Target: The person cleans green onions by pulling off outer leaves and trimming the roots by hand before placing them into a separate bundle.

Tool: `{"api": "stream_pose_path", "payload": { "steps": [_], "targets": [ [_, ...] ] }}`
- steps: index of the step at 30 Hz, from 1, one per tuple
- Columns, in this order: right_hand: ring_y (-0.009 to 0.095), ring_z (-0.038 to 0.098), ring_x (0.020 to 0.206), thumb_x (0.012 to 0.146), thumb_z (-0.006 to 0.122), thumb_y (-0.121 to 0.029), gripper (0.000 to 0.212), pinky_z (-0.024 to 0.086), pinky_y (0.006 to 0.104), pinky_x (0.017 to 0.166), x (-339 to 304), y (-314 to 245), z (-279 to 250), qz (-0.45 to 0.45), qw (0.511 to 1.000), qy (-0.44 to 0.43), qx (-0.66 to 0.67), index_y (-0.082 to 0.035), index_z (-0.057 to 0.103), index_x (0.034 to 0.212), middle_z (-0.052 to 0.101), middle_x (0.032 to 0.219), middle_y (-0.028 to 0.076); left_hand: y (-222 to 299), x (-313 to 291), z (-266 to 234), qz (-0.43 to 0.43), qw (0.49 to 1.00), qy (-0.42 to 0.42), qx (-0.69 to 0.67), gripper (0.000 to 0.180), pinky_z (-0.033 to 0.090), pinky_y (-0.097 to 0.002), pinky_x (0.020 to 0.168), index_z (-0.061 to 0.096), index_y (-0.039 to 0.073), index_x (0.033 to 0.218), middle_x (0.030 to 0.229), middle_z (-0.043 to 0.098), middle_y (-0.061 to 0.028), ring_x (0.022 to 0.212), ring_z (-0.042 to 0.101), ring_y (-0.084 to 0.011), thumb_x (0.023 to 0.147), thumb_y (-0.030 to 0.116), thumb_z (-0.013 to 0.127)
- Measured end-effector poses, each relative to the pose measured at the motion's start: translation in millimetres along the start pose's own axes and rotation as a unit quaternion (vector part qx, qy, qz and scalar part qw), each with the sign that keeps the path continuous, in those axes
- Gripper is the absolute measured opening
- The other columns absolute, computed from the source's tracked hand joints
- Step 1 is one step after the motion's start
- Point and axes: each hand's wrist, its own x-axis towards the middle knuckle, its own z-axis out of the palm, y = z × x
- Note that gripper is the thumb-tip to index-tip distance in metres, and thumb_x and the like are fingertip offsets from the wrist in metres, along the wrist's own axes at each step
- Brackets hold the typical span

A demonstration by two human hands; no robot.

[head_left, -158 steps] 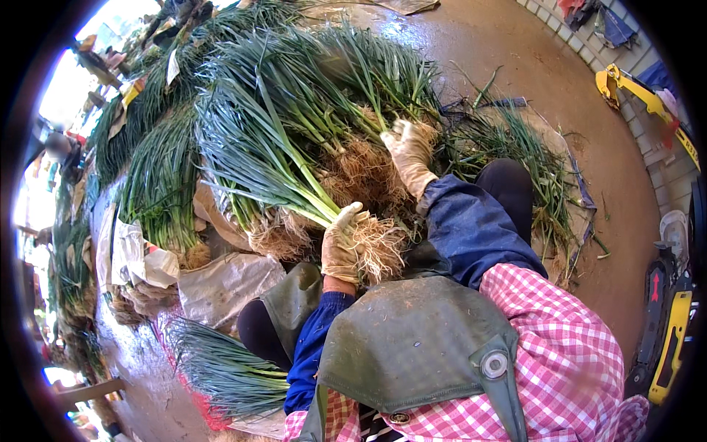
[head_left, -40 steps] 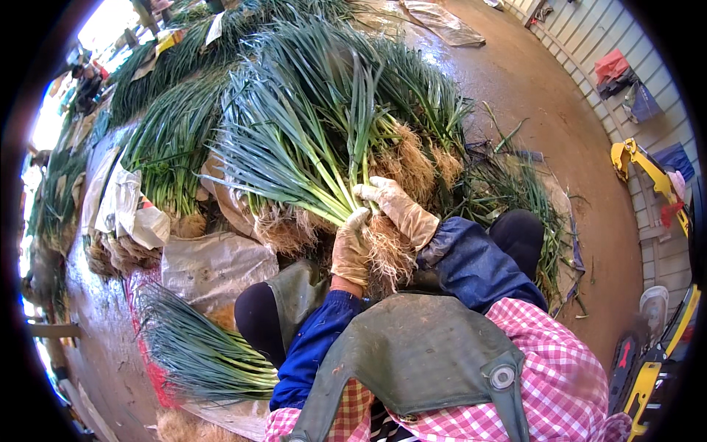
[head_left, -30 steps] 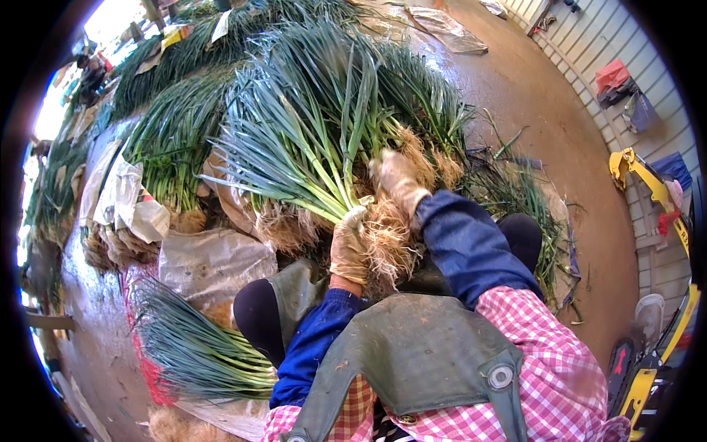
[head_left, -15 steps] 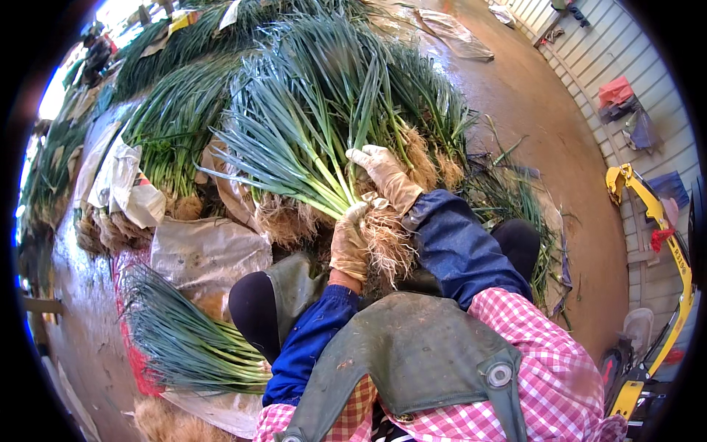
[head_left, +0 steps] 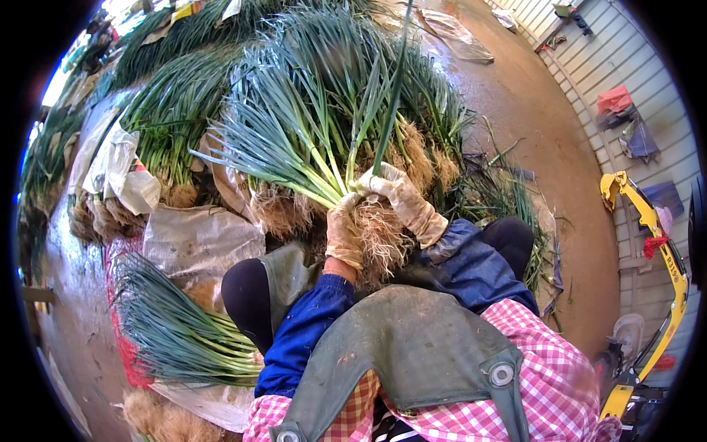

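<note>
A bunch of green onions [head_left: 313,151] fans away from me, its pale stems gathered in my gloved left hand [head_left: 344,232], which is closed around them near the base. Shaggy whitish roots [head_left: 381,234] hang just right of that hand. My gloved right hand [head_left: 401,200] is closed above the roots, close against the bunch. One long dark green onion leaf [head_left: 393,92] rises out of its fingers; its lower end is hidden in the glove. Behind the bunch lies a large heap of green onions [head_left: 324,51], with more roots [head_left: 416,155] showing at its near right edge.
At my left a smaller pile of green onions [head_left: 177,320] lies on red netting [head_left: 125,335]. A sack sheet [head_left: 202,239] is spread above it. Loose leaves [head_left: 501,191] litter the right side. Farther right stand a yellow machine arm [head_left: 659,243] and a panelled wall [head_left: 589,59].
My right hand has drawn slightly down and right over the roots, and a long dark leaf now sticks up from its fingers. The left hand keeps its hold on the bunch.
</note>
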Motion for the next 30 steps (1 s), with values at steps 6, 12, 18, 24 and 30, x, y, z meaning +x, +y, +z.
{"api": "stream_pose_path", "payload": {
  "steps": [6,12,18,24,30],
  "targets": [
    [0.016,0.062,0.075,0.092,0.052,-0.018,0.018,0.051,0.0295,0.075,-16,-50,6,-0.109,0.990,-0.028,-0.091,-0.002,0.061,0.088,0.065,0.081,0.007,7,-6,9,0.031,0.998,0.010,0.045,0.018,0.057,-0.0354,0.066,0.060,-0.001,0.100,0.085,0.064,-0.0120,0.071,0.065,-0.0236,0.084,0.006,0.058],
    [0.012,0.059,0.072,0.095,0.050,-0.019,0.022,0.048,0.0237,0.066,-14,-27,-32,0.065,0.995,0.022,-0.068,-0.001,0.061,0.090,0.062,0.080,0.005,8,-2,0,0.033,0.999,-0.006,0.027,0.021,0.058,-0.0375,0.066,0.059,-0.003,0.103,0.086,0.065,-0.0146,0.075,0.066,-0.0263,0.085,0.007,0.058],
    [0.016,0.063,0.078,0.096,0.053,-0.029,0.028,0.053,0.0315,0.073,-52,-31,-138,-0.176,0.937,0.278,0.117,-0.003,0.063,0.098,0.066,0.086,0.007,2,-7,14,0.021,0.999,-0.012,0.048,0.023,0.057,-0.0394,0.073,0.058,-0.003,0.105,0.087,0.065,-0.0157,0.080,0.067,-0.0295,0.085,0.006,0.058],
    [0.023,0.061,0.101,0.089,0.057,-0.051,0.054,0.048,0.0406,0.089,-5,-18,-36,0.027,0.980,0.081,-0.177,-0.006,0.057,0.118,0.065,0.110,0.011,5,2,-1,0.034,0.996,-0.013,0.085,0.023,0.057,-0.0370,0.072,0.058,0.000,0.110,0.091,0.066,-0.0138,0.080,0.066,-0.0256,0.088,0.009,0.057],
    [0.031,0.064,0.086,0.080,0.059,-0.048,0.044,0.047,0.0401,0.075,54,-8,0,0.124,0.795,-0.066,-0.590,-0.006,0.068,0.088,0.067,0.090,0.014,5,6,-1,0.025,0.998,0.016,0.061,0.023,0.055,-0.0315,0.066,0.061,-0.002,0.104,0.084,0.065,-0.0098,0.073,0.064,-0.0216,0.082,0.004,0.061]
  ]
}}
